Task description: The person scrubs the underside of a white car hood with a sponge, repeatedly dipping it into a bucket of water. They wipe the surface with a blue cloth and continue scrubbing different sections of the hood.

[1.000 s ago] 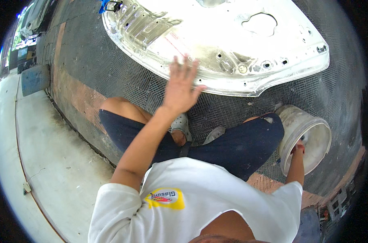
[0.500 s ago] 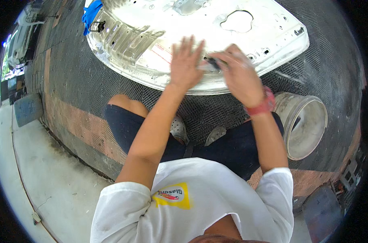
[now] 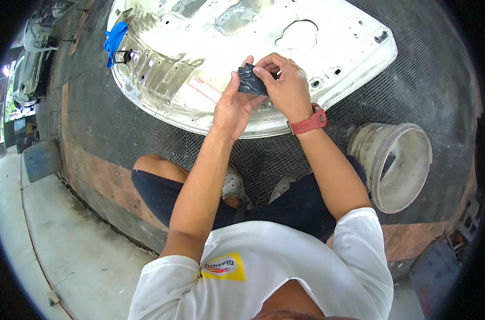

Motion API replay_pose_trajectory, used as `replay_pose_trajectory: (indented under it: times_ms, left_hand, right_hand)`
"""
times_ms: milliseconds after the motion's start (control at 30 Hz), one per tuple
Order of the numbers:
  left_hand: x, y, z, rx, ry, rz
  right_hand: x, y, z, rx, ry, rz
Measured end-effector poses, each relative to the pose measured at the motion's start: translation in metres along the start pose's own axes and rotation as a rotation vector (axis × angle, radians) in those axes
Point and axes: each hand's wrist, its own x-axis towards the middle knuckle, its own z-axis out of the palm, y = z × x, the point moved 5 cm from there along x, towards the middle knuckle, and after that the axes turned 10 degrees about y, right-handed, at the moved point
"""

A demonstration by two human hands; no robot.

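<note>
A small wet-looking sheet of black sandpaper (image 3: 250, 81) is between my two hands, above the near edge of a white car door panel (image 3: 253, 47). My left hand (image 3: 231, 113) is turned palm up, with the sheet resting against its fingers and thumb. From the other side my right hand (image 3: 289, 92) pinches the sheet's right part between thumb and bent fingers. The panel lies flat, with holes, ribs and bare grey patches in its white surface. A red and white label (image 3: 204, 89) is stuck on it left of my hands.
To the right, a dirty white bucket (image 3: 366, 152) lies on its side, a dark flat piece (image 3: 387, 165) inside it. A blue cloth (image 3: 114, 41) hangs on the panel's left edge near a black bracket (image 3: 124, 56). Textured dark and reddish mats (image 3: 106, 170) cover the floor.
My left hand has come off the panel's surface and turned palm up. My right hand has moved left and up to it, and the sandpaper is now between both hands.
</note>
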Motion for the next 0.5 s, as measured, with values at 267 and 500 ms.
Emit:
replay_pose_trajectory:
  times_ms: [267,500]
  left_hand:
    - [0.013,-0.008,0.008,0.108,-0.004,0.143]
    - [0.024,0.014,0.013,0.487,0.148,0.300]
  right_hand:
    - [0.001,0.020,-0.013,0.110,0.043,0.163]
    - [0.003,0.027,-0.021,0.284,0.143,0.368]
